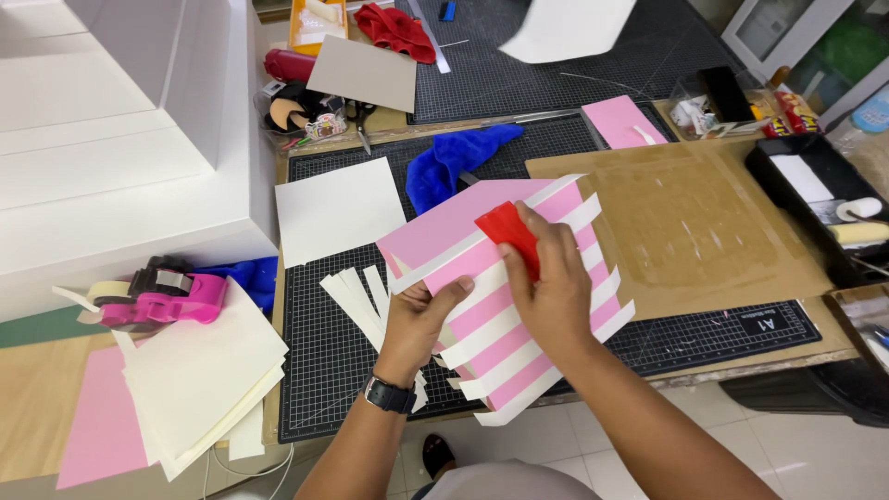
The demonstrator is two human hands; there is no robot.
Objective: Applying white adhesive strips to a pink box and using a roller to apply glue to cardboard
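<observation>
Left hand (419, 319): fingers curled, thumb extended upward-right, wrist raised from lower frame. Right hand (553, 282): palm down, fingers flexed in a pinch, forearm entering from lower right.

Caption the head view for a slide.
Right hand presses a red scraper on a pink-and-white striped sheet held by left hand.

pink box (463, 231): a pink card form crossed by white paper strips, several strip ends sticking out past its right and lower edges
pose: tilted, one corner pointing down over the near edge of the table, held up off the surface
red scraper (512, 236): small flat red plastic piece, lying flat against the upper pink face, its top corner showing above the fingers
</observation>
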